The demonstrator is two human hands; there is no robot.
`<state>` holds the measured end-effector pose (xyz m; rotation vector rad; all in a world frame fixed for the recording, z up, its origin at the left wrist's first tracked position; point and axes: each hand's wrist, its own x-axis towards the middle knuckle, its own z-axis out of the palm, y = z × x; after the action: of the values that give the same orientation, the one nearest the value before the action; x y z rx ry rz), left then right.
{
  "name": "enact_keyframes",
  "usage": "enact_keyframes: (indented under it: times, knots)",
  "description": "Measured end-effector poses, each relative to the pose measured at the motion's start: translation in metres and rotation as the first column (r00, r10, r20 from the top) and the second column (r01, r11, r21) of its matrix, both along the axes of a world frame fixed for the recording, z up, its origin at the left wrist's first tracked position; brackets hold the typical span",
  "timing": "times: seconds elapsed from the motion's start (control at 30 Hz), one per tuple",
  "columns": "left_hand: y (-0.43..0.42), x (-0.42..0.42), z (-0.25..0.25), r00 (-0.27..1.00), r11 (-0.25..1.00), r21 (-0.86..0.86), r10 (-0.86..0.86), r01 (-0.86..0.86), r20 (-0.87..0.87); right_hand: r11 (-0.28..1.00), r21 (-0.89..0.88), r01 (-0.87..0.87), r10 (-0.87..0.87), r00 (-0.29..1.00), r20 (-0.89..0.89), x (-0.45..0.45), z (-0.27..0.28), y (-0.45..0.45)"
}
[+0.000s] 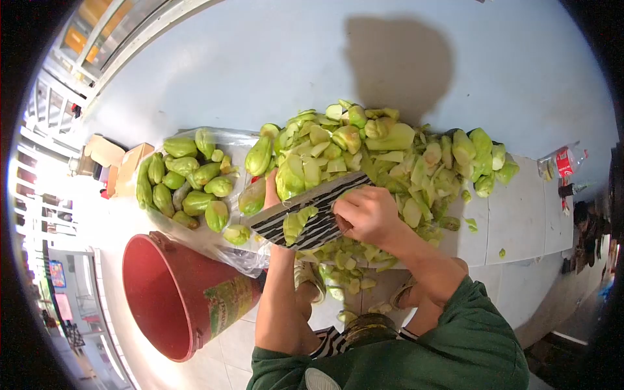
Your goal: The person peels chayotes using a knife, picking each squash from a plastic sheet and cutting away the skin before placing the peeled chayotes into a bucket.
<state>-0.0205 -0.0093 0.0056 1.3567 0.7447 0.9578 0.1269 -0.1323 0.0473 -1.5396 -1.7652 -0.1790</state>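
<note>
Worktop and surroundings, seen from above. A low ledge of pale tiles (504, 221) runs left to right along a light blue wall (260, 71), on which a head-shaped shadow (400, 62) falls. At the centre lies a heap of cut green pieces (390, 140); to its left, whole green fruits (195, 172) rest on clear plastic sheeting (250, 262), which hangs over the near edge. Bare tiles extend to the right, where a bottle with a red label (569, 159) lies. The right hand (367, 211) is curled closed about a broad, flat tool with a striped face (325, 211), to which a thin green slice (298, 224) clings. The left hand (271, 190), mostly hidden behind the tool, is against a partly cut fruit (289, 179) at the heap's near left; its full grip cannot be told. Near left, a red bucket (188, 273) stands on the floor (227, 351); farther left are cardboard boxes (133, 166) and white railings (49, 107). Further pieces (354, 283) lie between the shoes (309, 283).
</note>
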Motion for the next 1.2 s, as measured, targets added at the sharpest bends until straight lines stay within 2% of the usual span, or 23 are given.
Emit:
enact_keyframes:
  times: [0.07,0.13,0.17,0.2,0.27,0.5,0.53,0.6,0.63,0.67,0.73,0.77,0.8,0.83,0.87,0.93,0.97,1.0,1.07,1.1,1.13,1.17,1.2]
  knots:
    - [-0.001,-0.001,-0.003,0.996,0.997,0.075,0.027,-0.021,-0.086,1.000,0.008,0.016,-0.016,1.000,-0.004,-0.002,0.000,0.000]
    - [-0.013,-0.001,0.003,0.999,0.972,0.232,0.026,-0.031,0.024,0.995,-0.037,0.092,-0.093,0.995,-0.018,0.012,-0.029,0.009]
    - [-0.011,-0.002,0.037,0.944,0.943,0.328,0.057,0.057,-0.326,0.983,-0.081,0.164,-0.167,0.986,-0.026,0.023,-0.040,0.010]
    - [-0.013,-0.002,0.039,0.944,0.942,0.331,0.052,0.062,-0.325,0.982,-0.078,0.170,-0.172,0.985,-0.025,0.034,-0.042,0.009]
    - [-0.012,0.000,0.044,0.969,0.964,0.253,-0.018,0.082,-0.246,0.863,-0.387,0.326,-0.388,0.917,-0.093,0.052,-0.041,0.011]
    - [-0.010,-0.002,0.034,0.993,0.988,0.136,-0.054,0.069,-0.108,0.838,-0.344,0.424,-0.506,0.838,-0.202,0.049,-0.023,0.010]
    - [-0.009,-0.002,0.036,0.993,0.988,0.139,-0.051,0.065,-0.106,0.854,-0.323,0.407,-0.500,0.812,-0.299,0.046,-0.013,0.008]
    - [-0.009,-0.006,0.039,0.990,0.966,-0.221,-0.142,0.135,-0.015,0.871,-0.305,0.385,-0.483,0.783,-0.392,0.042,0.005,0.000]
    - [-0.008,-0.008,0.039,0.991,0.966,-0.223,-0.136,0.129,-0.015,0.917,-0.249,0.311,-0.397,0.763,-0.511,0.041,0.013,-0.005]
    - [-0.008,-0.010,0.039,0.992,0.935,-0.338,-0.127,0.111,-0.026,0.953,-0.183,0.241,-0.302,0.725,-0.619,0.041,0.016,-0.008]
    - [-0.007,-0.012,0.033,0.992,0.892,-0.444,-0.118,0.091,-0.034,0.915,-0.261,0.307,-0.401,0.759,-0.513,0.053,-0.001,0.005]
    - [-0.004,-0.012,0.023,0.974,0.925,-0.358,-0.048,0.127,0.222,0.864,-0.328,0.382,-0.493,0.775,-0.395,0.058,-0.011,0.011]
    - [-0.002,-0.011,0.023,0.887,0.954,-0.263,-0.003,0.140,0.462,0.864,-0.327,0.383,-0.494,0.771,-0.401,0.058,-0.015,0.009]
    - [-0.008,-0.011,0.047,0.834,0.956,-0.262,0.033,0.135,0.551,0.868,-0.327,0.373,-0.491,0.742,-0.456,0.053,-0.019,0.007]
    - [-0.004,-0.010,0.041,0.862,0.954,-0.290,0.081,0.079,0.501,0.876,-0.323,0.358,-0.479,0.722,-0.499,0.052,-0.020,0.006]
    - [-0.006,-0.022,0.023,0.892,0.734,-0.607,0.003,0.305,0.452,0.885,-0.350,0.307,-0.450,0.758,-0.471,0.056,-0.015,0.002]
    - [-0.007,-0.016,0.009,0.896,0.745,-0.596,-0.005,0.300,0.444,0.885,-0.384,0.262,-0.429,0.777,-0.460,0.053,-0.010,0.001]
    - [-0.005,-0.014,-0.011,0.960,0.823,-0.546,0.004,0.156,0.282,0.890,-0.383,0.247,-0.417,0.781,-0.465,0.048,-0.009,0.002]
    - [-0.021,-0.005,0.039,0.994,0.828,-0.550,0.083,-0.105,-0.065,0.949,-0.252,0.191,-0.277,0.886,-0.371,0.046,-0.007,-0.002]
    - [-0.018,-0.006,0.038,0.996,0.830,-0.551,0.065,-0.092,-0.069,0.945,-0.253,0.207,-0.293,0.880,-0.374,0.045,-0.006,-0.004]
    - [-0.011,-0.010,0.037,0.989,0.973,-0.228,-0.052,0.020,-0.139,0.976,-0.185,0.113,-0.168,0.933,-0.318,0.041,-0.004,-0.004]
    - [-0.008,-0.011,0.035,0.963,0.980,0.112,-0.135,0.164,-0.232,0.992,-0.127,0.007,-0.039,0.968,-0.248,0.038,-0.002,-0.004]
    - [-0.010,-0.008,0.038,0.962,0.978,0.107,-0.151,0.179,-0.229,0.991,-0.131,0.023,-0.055,0.968,-0.246,0.034,0.003,-0.004]
